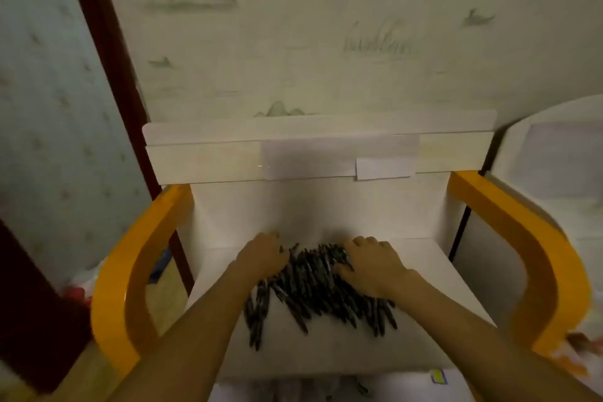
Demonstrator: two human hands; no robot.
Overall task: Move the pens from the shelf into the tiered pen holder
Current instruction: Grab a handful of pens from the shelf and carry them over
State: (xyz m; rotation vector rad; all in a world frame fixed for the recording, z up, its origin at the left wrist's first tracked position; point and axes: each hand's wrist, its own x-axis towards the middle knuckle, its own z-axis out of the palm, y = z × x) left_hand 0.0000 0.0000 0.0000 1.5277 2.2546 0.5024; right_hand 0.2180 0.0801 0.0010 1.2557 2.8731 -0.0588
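A loose heap of dark pens (313,287) is flanked on the white shelf (424,287) by the left hand (262,254) and right hand (375,263), fingers curled against it; light, stiff, roll-prone, it seems best gathered mid-barrel.

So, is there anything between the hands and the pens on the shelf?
No. Both hands already rest on the pile of pens: the left hand at its left edge, the right hand on its right part. The pen holder is not in view.

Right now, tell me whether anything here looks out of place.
The pens lie in a loose heap on the white shelf, crisscrossed and pointing different ways. Both hands, left and right, rest on the heap.
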